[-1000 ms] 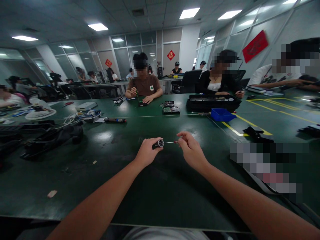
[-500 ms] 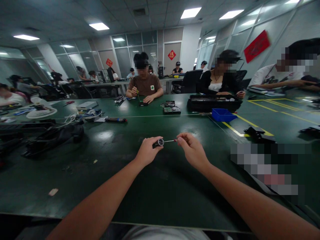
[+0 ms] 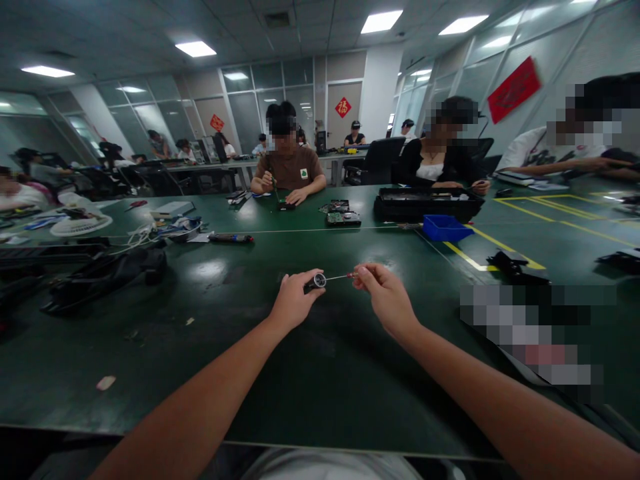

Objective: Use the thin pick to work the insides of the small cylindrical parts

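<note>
My left hand is closed around a small dark cylinder with a silvery ring at its open end, which faces right and toward me. What lies inside the ring is too small to make out. A screwdriver with a thin metal shaft and a reddish handle is pinched in the fingers of my right hand. Its shaft points left, with the tip at the cylinder's ringed end. Both hands are above the green table.
A blue bin and a long black housing stand at the far right. Circuit boards lie ahead, a dark tube to the left, black plastic parts further left. A person works across the table.
The cylinder and screwdriver stay held at almost the same spot. My right hand's fingers have turned slightly on the handle, and the whole view has shifted a little.
</note>
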Tool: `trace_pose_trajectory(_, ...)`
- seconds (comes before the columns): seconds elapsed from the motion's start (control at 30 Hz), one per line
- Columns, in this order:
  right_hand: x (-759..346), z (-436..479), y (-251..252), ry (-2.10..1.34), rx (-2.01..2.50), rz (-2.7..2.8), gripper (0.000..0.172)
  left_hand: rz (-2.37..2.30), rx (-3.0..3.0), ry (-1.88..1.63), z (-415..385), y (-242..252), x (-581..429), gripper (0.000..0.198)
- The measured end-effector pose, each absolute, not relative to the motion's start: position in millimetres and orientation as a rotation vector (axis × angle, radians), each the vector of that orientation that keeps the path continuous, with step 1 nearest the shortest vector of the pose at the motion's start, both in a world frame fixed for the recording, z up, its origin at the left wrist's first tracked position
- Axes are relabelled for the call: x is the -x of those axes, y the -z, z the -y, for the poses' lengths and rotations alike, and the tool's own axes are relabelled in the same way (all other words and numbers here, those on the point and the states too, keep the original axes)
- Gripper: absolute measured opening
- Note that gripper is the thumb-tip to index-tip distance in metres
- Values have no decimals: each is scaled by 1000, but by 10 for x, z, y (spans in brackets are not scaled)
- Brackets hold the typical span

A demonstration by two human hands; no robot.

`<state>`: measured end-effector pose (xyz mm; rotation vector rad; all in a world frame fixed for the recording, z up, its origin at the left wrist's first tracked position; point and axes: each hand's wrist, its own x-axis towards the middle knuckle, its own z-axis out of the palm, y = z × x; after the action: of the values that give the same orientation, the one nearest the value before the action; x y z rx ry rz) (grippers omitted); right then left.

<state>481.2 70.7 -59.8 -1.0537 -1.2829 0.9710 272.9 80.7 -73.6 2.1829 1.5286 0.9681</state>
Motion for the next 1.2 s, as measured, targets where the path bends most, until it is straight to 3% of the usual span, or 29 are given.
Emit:
trace_pose_trajectory(0.13, -4840, -804, 628, -1411, 989, 898, 22, -1434, -2278, -972, -803, 713, -2731, 37)
trace_pose_trajectory(0.2, -4858, -838, 642, -1434, 977, 846, 21, -1435, -2290, -938, -804, 710, -2734, 36)
trace_pose_trajectory(0.37, -4886, -861, 675, -1082, 1012, 1043, 24, -1479, -2256, -898, -810, 729, -2736, 37)
trace_pose_trajectory(0.67, -4879, -765, 606, -772, 1085, 1412, 28, -1455, -2251, -898, -766, 679, -2778, 38)
trace_pose_trajectory(0.87, -4897, -613, 426, -446, 1313, 1622, 41, -1424, -2276, -935, -759, 693, -2760, 38)
trace_pose_trajectory(1.07, -4874, -563, 433, -405, 1151, 1776, 20, -1384, -2242, -985, -775, 724, -2736, 39)
trace_pose_trajectory(1.2, -4869, -555, 441, -417, 1084, 1836, 17, -1409, -2231, -996, -785, 732, -2733, 39)
